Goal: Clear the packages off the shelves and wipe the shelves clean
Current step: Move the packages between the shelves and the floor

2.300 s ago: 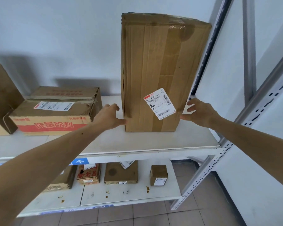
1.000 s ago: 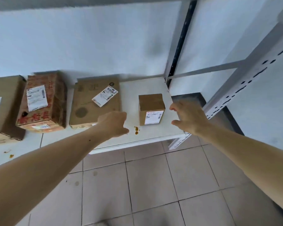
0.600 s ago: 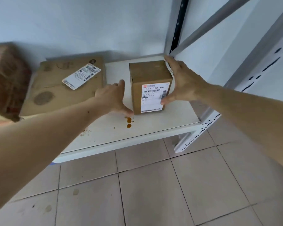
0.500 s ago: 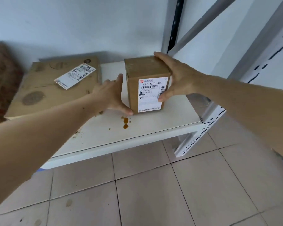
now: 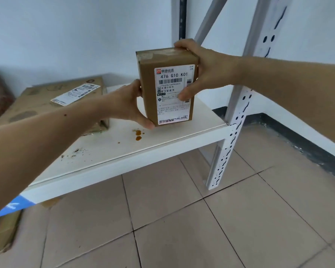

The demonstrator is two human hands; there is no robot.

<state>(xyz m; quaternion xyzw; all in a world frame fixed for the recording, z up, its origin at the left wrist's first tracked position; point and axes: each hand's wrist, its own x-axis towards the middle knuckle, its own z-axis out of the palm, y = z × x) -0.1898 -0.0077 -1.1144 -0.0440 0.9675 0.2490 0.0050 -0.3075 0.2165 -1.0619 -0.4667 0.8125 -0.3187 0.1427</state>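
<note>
Cardboard is what we are dealing with: the small brown cardboard parcel with a white shipping label (image 5: 167,88) looks stiff-sided and light, judging by how easily two hands carry it upright. Its taped faces may be a little slick, so we would take hold of it on opposite side walls, as now, and not by the label.

Our left hand (image 5: 129,105) sits on the parcel's left side, fingers curled behind the wall and the thumb hooked under the lower front corner. Left of that hand, and behind its forearm, a flat brown cardboard box with a white label (image 5: 52,101) lies on the white shelf board (image 5: 124,151). Just below the left thumb we see orange-brown drips (image 5: 138,135) on the shelf, and further left some dark crumbs (image 5: 74,153).

The parcel hangs between both hands, its base seemingly just clear of the shelf, though we cannot be sure of the gap. Our right hand (image 5: 207,68) clamps the right side, fingers wrapped over the top rear edge, thumb pressed on the label. Right of it stands the white perforated steel upright (image 5: 238,120).
</note>
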